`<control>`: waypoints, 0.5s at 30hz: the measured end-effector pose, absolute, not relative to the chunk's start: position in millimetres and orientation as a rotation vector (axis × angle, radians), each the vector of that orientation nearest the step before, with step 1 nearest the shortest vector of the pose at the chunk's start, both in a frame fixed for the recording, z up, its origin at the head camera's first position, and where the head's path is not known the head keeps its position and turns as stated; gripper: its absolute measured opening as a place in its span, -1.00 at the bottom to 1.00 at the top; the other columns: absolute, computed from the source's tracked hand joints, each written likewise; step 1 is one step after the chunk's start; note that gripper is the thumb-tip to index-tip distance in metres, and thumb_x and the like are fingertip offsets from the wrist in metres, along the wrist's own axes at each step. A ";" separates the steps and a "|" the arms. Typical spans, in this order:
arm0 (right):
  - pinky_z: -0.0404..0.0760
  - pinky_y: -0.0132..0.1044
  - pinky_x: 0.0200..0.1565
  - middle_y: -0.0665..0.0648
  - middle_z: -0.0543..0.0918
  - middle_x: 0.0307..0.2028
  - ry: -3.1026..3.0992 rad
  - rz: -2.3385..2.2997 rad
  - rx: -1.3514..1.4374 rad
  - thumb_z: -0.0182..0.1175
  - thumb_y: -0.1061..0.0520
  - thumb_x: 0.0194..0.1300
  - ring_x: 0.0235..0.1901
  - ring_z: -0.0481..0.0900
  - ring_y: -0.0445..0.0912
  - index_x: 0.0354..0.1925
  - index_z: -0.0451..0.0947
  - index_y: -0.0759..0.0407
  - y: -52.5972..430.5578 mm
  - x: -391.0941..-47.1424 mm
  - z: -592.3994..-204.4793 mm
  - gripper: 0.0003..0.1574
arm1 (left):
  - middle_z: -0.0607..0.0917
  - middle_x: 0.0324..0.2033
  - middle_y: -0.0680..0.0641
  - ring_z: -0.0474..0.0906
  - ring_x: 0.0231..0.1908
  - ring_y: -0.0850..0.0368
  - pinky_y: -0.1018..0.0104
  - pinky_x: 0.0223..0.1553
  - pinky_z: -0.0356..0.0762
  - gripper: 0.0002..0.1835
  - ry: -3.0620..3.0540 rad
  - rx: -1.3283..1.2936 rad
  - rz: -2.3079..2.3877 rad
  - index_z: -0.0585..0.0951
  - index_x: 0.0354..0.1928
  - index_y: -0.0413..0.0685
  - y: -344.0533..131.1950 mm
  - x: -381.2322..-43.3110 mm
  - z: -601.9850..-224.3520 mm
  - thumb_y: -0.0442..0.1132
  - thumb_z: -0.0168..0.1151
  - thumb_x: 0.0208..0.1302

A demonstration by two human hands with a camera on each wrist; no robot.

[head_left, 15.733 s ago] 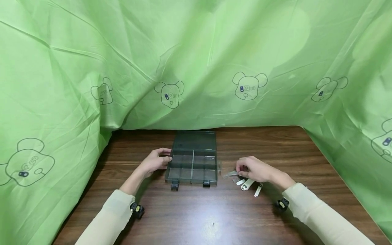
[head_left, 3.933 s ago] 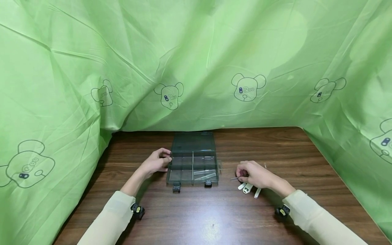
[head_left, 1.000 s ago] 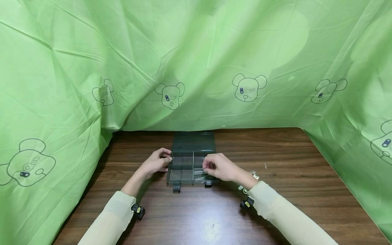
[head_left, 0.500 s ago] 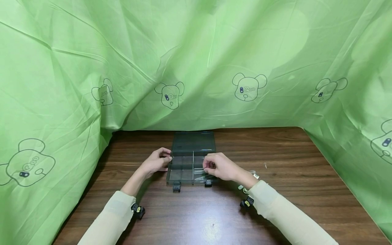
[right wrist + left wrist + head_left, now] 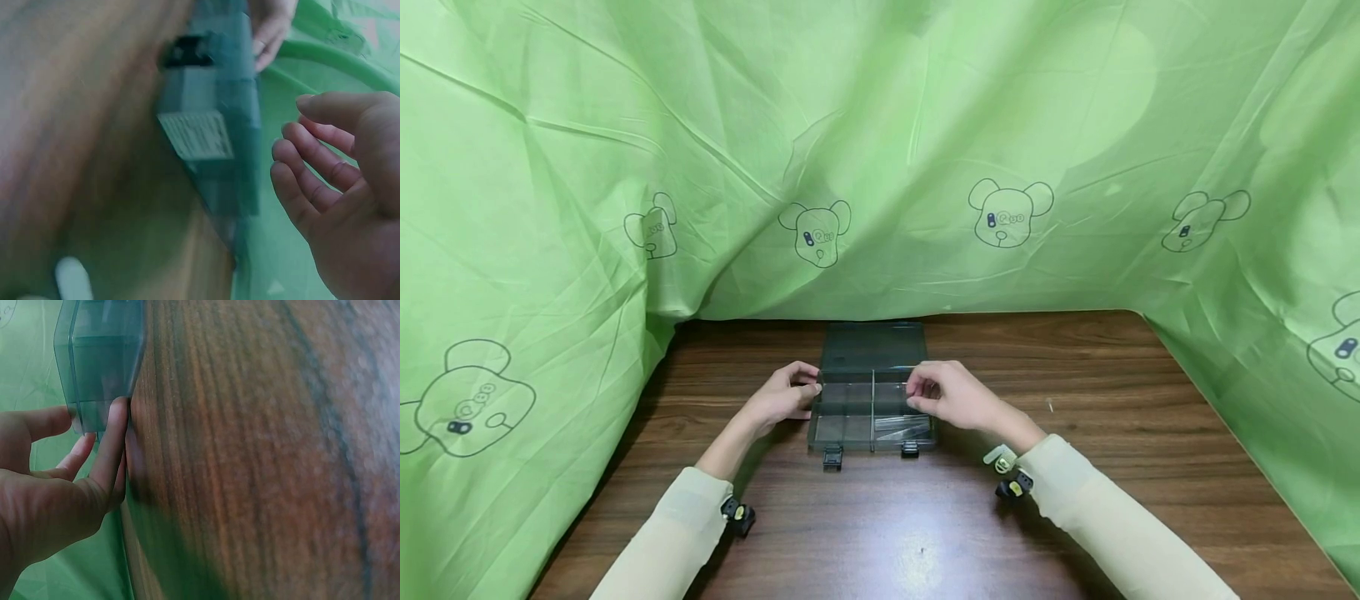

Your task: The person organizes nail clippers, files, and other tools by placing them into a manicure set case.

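A smoky clear plastic compartment box point(image 5: 844, 431) lies on the table with its lid point(image 5: 876, 346) folded back. Several thin clear strips point(image 5: 901, 428) lie in its front right compartment. My left hand point(image 5: 782, 396) touches the box's left side; in the left wrist view its fingers point(image 5: 117, 419) rest at the wall with little curl. Over the right part of the box is my right hand point(image 5: 955, 396), its loosely bent fingers point(image 5: 300, 172) apart from the wall and holding nothing in the right wrist view. White-handled nail clippers point(image 5: 1002, 461) lie by the right wrist, partly covered.
Two black latches point(image 5: 832, 457) stick out from the box's front. A small clear sliver point(image 5: 1050, 406) lies to the right on the wooden table point(image 5: 820, 533). Green cloth point(image 5: 880, 167) hangs behind and at both sides. A printed label point(image 5: 199, 135) is on the box's end.
Since half a second ago my right hand has lifted back and right from the front right compartment, leaving the strips there. Earlier it was at the table items. The left hand stays put.
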State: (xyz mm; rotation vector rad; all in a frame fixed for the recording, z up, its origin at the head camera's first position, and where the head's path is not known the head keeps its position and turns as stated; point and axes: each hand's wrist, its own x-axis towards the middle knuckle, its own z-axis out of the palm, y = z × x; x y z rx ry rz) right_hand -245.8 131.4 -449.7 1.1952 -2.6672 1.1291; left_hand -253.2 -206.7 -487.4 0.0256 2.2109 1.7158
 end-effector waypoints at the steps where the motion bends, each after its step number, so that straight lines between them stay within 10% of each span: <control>1: 0.63 -0.35 -0.31 -0.14 0.61 -0.39 -2.670 1.125 1.184 0.40 0.19 0.23 -0.37 0.57 -0.21 -0.31 0.60 -0.01 135.4 -247.1 -447.6 -0.85 | 0.39 0.12 -0.25 0.52 -0.02 -0.12 0.08 -0.19 0.71 -0.57 2.211 0.026 1.718 0.34 0.27 -0.21 -206.5 -253.1 -487.5 -0.29 0.14 0.44; 15: 0.65 -0.28 -0.32 -0.11 0.59 -0.40 -2.748 0.959 1.143 0.40 0.24 0.20 -0.39 0.56 -0.22 -0.32 0.63 0.07 199.6 -243.4 -445.3 -0.87 | 0.39 0.11 -0.25 0.52 -0.07 -0.08 0.08 -0.19 0.71 -0.56 2.198 0.016 1.732 0.33 0.28 -0.22 -206.2 -254.4 -487.8 -0.30 0.14 0.44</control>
